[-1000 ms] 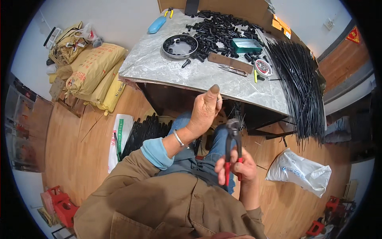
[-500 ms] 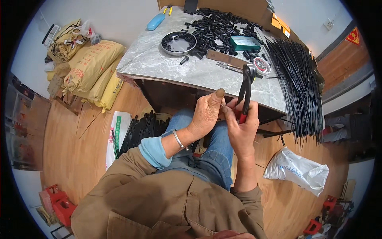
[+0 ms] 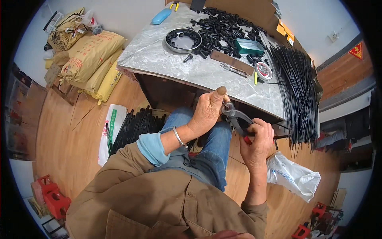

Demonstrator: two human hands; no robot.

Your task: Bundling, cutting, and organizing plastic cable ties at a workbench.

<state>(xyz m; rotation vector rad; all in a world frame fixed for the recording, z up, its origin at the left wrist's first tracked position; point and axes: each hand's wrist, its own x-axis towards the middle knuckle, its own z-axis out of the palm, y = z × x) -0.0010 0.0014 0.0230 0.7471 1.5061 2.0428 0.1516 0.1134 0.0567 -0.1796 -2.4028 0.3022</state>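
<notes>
My right hand (image 3: 258,143) is wrapped round the dark handles of a pair of pincers (image 3: 237,116), which show some red near my palm. The pincers' head points left and meets the fingertips of my left hand (image 3: 207,108). My left hand is closed in a pinch with its thumb up. Whatever it pinches is too small and hidden to name. Both hands are over my lap, just in front of the table (image 3: 149,63). Beyond them on the tabletop lie a pair of tweezers (image 3: 234,70), a flat brown bar (image 3: 231,61) and a small round white tub (image 3: 264,71).
Black bolts (image 3: 223,30) are heaped at the back, beside a round metal tray (image 3: 184,50) and a green box (image 3: 249,46). Long thin black strips (image 3: 296,95) hang over the right edge. A white bag (image 3: 294,173) lies on the floor; yellow sacks (image 3: 93,55) are stacked left.
The pincers have swung from upright to pointing left, with their head now at my left fingertips. My right hand has moved right and wrapped round the handles. My left hand has barely moved.
</notes>
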